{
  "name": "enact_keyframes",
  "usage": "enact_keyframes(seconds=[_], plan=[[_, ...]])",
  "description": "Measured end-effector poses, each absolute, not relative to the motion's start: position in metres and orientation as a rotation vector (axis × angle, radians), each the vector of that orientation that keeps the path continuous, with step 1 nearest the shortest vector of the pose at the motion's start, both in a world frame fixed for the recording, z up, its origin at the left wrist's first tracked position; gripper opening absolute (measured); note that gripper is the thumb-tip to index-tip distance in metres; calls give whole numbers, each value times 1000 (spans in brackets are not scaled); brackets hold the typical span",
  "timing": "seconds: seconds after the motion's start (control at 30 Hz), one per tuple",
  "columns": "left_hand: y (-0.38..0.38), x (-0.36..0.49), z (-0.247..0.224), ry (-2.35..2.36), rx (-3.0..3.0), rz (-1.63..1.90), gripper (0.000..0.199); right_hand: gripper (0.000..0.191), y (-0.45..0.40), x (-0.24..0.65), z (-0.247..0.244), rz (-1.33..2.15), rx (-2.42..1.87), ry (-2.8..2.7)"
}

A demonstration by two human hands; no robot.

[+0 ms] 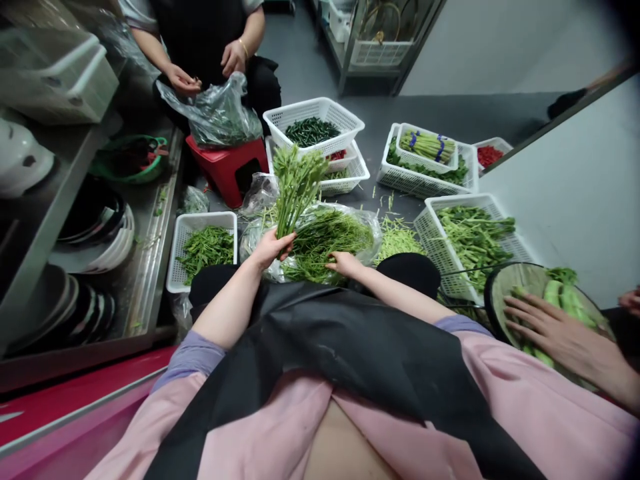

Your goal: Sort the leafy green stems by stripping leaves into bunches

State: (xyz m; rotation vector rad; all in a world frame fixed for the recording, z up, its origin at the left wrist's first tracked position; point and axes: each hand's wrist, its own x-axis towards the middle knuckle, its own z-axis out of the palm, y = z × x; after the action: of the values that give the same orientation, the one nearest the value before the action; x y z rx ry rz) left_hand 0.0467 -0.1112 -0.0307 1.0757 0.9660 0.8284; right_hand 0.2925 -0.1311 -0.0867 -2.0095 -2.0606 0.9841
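My left hand (pixel 273 248) is wrapped round a bunch of leafy green stems (pixel 299 177), held upright with the leaves at the top. Beneath and beside it, more thin green stems (pixel 333 233) lie heaped in an open clear plastic bag (pixel 373 223) between my knees. My right hand (pixel 345 264) is at the near right side of this heap, its fingers bent together against the stems. Whatever those fingertips pinch is too small to make out.
A white basket of greens (pixel 207 250) stands left, another (pixel 475 233) right. Cut green pieces (pixel 400 241) lie on the floor. Ahead are stacked baskets (pixel 314 110) and a red stool (pixel 227 163) before a co-worker. Another person's hand (pixel 560 333) rests over a round board at right.
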Motion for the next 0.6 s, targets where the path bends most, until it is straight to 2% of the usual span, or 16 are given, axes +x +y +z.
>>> enact_keyframes(seconds=[0.1, 0.27, 0.37, 0.6], plan=[[-117, 50, -30, 907, 1055, 774, 47, 26, -130, 286, -71, 1131, -1837, -1776], [-124, 67, -39, 848, 1051, 640, 49, 38, -120, 259, -28, 1783, -1310, -1157], [-129, 78, -38, 872, 1112, 553, 51, 41, -124, 251, -19, 1779, -1302, -997], [-135, 101, -26, 1188, 1291, 518, 55, 33, -142, 274, -25, 1720, -1309, -902]])
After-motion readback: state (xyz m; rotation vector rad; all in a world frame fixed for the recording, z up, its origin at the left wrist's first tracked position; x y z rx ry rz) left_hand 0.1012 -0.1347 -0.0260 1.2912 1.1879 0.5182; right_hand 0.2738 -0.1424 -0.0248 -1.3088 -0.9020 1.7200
